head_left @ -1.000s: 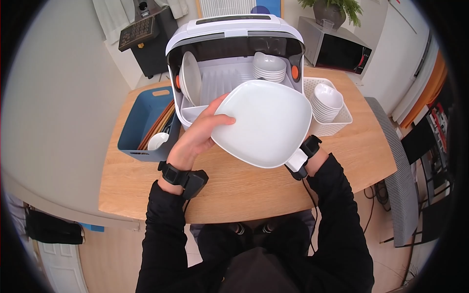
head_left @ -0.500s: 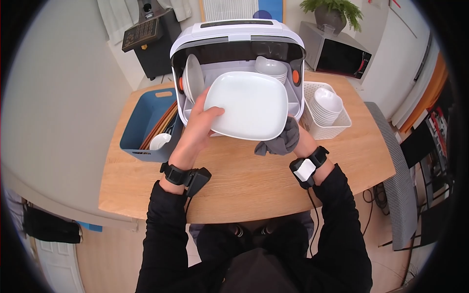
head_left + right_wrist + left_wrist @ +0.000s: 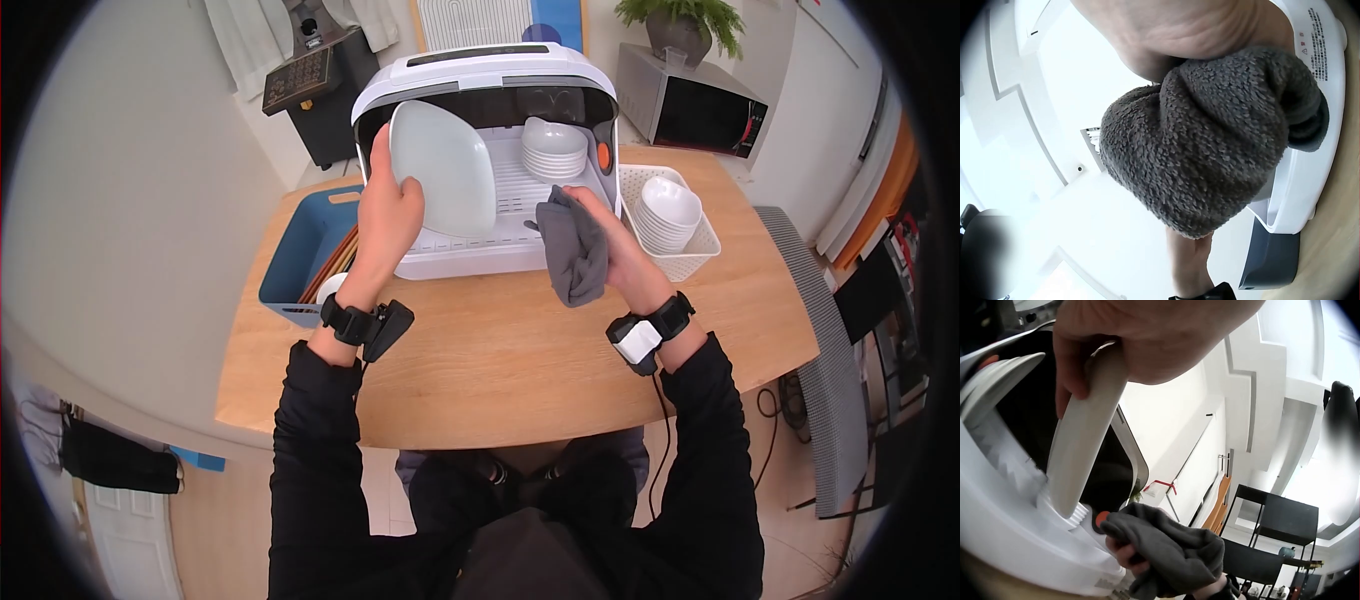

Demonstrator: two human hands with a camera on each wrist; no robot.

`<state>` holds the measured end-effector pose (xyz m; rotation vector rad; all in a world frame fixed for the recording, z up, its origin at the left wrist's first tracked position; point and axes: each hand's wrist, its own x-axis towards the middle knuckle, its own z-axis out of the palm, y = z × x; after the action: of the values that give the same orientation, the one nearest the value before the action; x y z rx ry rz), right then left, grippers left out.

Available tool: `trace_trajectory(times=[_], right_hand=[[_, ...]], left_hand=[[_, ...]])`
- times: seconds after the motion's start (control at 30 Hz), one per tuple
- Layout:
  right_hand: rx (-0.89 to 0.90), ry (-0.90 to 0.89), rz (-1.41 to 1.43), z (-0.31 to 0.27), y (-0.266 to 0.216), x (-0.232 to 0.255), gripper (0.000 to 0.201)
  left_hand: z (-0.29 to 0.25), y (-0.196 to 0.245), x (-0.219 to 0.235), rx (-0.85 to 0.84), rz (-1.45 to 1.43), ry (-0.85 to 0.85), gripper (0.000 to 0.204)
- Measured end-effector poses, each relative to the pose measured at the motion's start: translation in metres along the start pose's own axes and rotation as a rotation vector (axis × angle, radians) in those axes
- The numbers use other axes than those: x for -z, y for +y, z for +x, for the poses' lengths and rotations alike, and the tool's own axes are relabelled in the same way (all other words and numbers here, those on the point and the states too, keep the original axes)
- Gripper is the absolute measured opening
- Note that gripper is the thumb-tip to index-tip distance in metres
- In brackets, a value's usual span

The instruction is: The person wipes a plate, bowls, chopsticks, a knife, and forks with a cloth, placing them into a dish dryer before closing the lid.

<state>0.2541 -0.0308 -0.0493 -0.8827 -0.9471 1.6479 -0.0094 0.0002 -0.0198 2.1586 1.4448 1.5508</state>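
My left hand [image 3: 390, 220] grips a white squarish plate [image 3: 445, 175] by its left edge, thumb on the near face. The plate is tilted up on edge, in front of the open white dish cabinet [image 3: 480, 262]. In the left wrist view the plate [image 3: 1082, 437] appears edge-on, close to other standing plates [image 3: 997, 387]. A bunched grey cloth [image 3: 575, 245] is held in my right hand [image 3: 625, 255], to the right of the plate. The fluffy cloth [image 3: 1197, 137] hides most of the right fingers in the right wrist view.
Stacked white bowls [image 3: 555, 150] sit inside the cabinet at right. A white basket [image 3: 690, 262] with more bowls stands right of it. On the left is a blue bin [image 3: 285, 245] holding chopsticks [image 3: 332, 265]. A microwave [image 3: 700, 105] stands behind on the right.
The plate has swung left and turned from facing up to standing on edge by the cabinet's left side. My right hand, with the cloth, has come away from beneath it.
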Motion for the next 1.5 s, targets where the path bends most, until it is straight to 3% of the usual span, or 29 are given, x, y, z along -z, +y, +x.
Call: trace_trajectory(times=[0.2, 0.3, 0.7, 1.13, 1.23, 1.5], right_hand=[[-0.041, -0.077, 0.048, -0.007, 0.004, 0.01, 0.046], [-0.007, -0.06, 0.062, -0.013, 0.001, 0.008, 0.045], [-0.022, -0.098, 0.034, -0.011, -0.003, 0.02, 0.04], [-0.017, -0.104, 0.047, -0.007, -0.002, 0.029, 0.043], [0.003, -0.104, 0.049, -0.008, -0.002, 0.027, 0.045], [-0.016, -0.104, 0.07, -0.008, -0.002, 0.028, 0.041]], left_hand=[[0.026, -0.031, -0.02, 0.121, 0.073, 0.055, 0.07], [0.047, -0.034, -0.019, 0.19, 0.132, -0.008, 0.07], [0.09, -0.047, -0.027, 0.008, 0.633, -0.125, 0.066], [0.102, -0.055, -0.045, 0.012, 0.722, -0.215, 0.067], [0.1, -0.054, -0.049, 0.094, 0.698, -0.239, 0.07], [0.096, -0.055, -0.049, 0.032, 0.735, -0.265, 0.063]])
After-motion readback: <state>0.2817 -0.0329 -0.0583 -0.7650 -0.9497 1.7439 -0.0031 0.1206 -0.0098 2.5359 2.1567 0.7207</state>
